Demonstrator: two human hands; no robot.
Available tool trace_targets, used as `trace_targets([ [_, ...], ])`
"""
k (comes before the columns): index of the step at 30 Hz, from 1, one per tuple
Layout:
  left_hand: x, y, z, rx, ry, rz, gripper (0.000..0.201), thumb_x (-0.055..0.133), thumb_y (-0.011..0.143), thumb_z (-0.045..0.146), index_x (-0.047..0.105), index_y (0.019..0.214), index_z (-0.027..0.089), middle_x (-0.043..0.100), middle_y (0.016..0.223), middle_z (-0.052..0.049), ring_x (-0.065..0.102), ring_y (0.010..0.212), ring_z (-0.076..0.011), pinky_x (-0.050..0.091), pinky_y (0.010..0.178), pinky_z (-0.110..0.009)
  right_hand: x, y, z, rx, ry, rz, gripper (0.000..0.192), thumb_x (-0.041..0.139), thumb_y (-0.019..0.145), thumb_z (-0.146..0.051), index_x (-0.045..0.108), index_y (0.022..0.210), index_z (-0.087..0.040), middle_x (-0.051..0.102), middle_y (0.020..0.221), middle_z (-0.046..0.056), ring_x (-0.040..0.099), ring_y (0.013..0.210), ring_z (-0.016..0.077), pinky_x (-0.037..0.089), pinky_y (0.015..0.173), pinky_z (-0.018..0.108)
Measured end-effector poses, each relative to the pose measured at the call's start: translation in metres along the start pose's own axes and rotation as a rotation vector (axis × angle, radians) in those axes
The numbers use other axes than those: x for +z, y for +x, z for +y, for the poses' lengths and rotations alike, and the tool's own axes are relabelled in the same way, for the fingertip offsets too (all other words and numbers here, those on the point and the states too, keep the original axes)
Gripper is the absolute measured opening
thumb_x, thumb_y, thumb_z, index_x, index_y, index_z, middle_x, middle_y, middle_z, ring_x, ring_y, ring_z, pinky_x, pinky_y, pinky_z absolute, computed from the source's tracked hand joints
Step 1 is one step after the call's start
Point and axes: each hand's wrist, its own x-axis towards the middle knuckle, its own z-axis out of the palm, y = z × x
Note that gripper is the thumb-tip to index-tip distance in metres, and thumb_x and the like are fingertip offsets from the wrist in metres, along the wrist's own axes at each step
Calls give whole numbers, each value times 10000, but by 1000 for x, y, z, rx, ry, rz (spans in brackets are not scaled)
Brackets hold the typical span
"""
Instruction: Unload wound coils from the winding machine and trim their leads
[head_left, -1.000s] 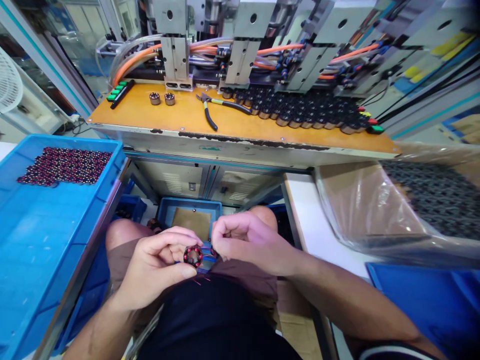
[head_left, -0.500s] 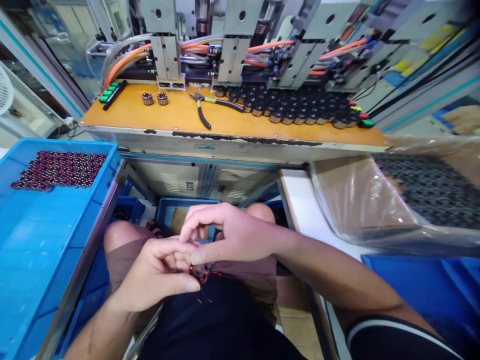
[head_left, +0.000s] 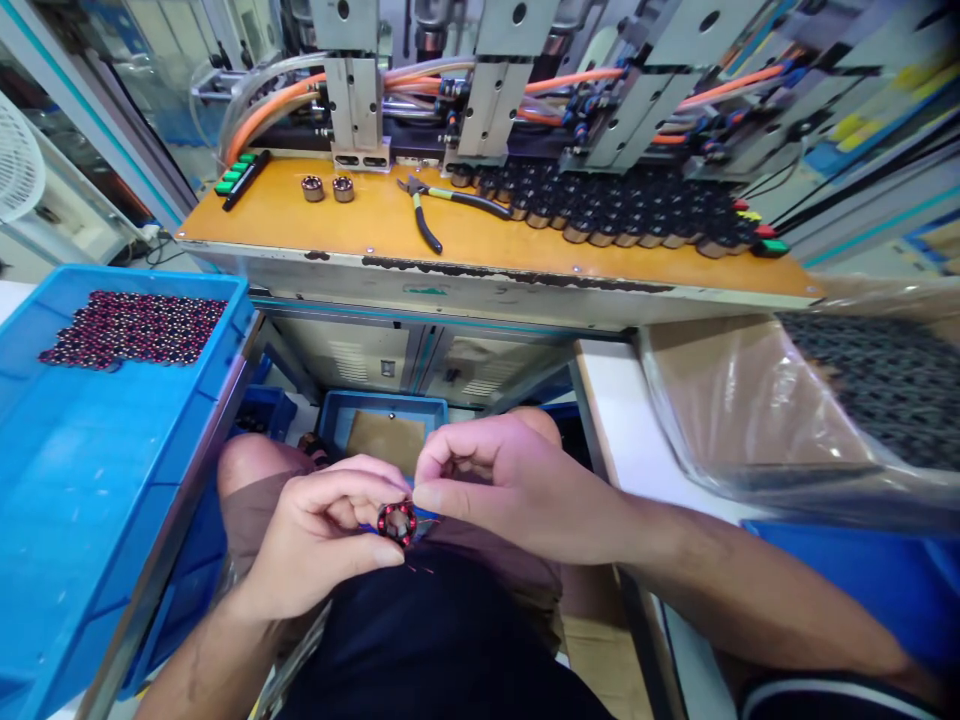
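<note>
Over my lap, my left hand (head_left: 319, 540) pinches a small round wound stator (head_left: 397, 522) with red coils between thumb and fingers. My right hand (head_left: 499, 480) sits just to its right, thumb and forefinger pressed together at the stator's edge on thin wire ends that trail below it. Both hands touch the part.
A blue tray (head_left: 112, 440) at left holds several red-wound stators (head_left: 135, 328). The orange machine shelf (head_left: 480, 240) ahead carries pliers (head_left: 435, 205), two metal rings (head_left: 326, 188) and rows of dark parts (head_left: 622, 215). A plastic-lined box (head_left: 787, 400) of dark parts stands at right; a small blue bin (head_left: 386, 425) sits below.
My right hand lay over the stator half a second ago; it has drawn back to the right, so the red coils show again. The left hand stays in place.
</note>
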Motion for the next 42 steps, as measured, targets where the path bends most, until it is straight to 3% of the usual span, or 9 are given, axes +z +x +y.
trace_targets([
  [6,1,-1,1,-26,22,0,337,825,680,76,784,966,250,671,1037,-44,608,671,-53,516,624,-149,-4,0,-7,51,-191,-106,130,625,867,-203,704,779,-148,646,675,-44,527,623,62,378,557,176],
  [11,4,0,0,-43,-60,-9,315,840,668,92,787,949,223,659,1003,-38,579,625,-31,480,566,-114,-5,-2,-7,-63,-293,-153,163,576,906,-156,681,782,-157,647,731,-52,551,689,54,387,633,173],
  [18,4,3,-9,-37,-175,-52,389,876,642,161,780,1009,247,630,1022,-44,650,693,-102,548,641,-210,-6,-6,-2,-144,-237,-167,154,567,929,-170,651,802,-150,628,759,-33,551,719,73,398,668,182],
  [31,11,3,-9,10,-193,-23,361,910,600,214,777,935,215,593,972,-40,573,669,-71,509,611,-184,-5,-17,2,-131,-134,-209,155,564,936,-196,646,813,-148,629,740,-25,550,670,76,417,619,188],
  [33,10,3,-9,4,-214,-22,349,910,602,229,763,917,204,580,957,-36,615,687,-95,518,613,-200,-9,-20,5,-209,-200,-285,126,605,920,-189,653,808,-155,635,732,-30,562,682,77,431,645,189],
  [35,10,3,-8,-17,-257,-43,341,904,615,240,748,915,195,572,944,-31,653,685,-113,519,602,-205,-15,-23,10,-324,-305,-272,109,647,905,-192,652,801,-158,636,723,-26,572,685,83,445,665,200],
  [39,11,4,-8,-78,-363,-105,317,891,646,271,735,901,167,608,848,-27,644,655,-95,500,590,-173,-19,-21,21,-693,-605,63,116,639,930,-206,640,1023,-137,678,920,62,616,850,140,495,774,266],
  [42,14,4,-10,-121,-443,-127,336,887,652,266,736,940,180,626,839,-22,650,635,-91,497,574,-162,-14,-14,23,-916,-694,89,175,603,957,-220,612,1110,-134,693,999,93,623,903,156,523,822,289],
])
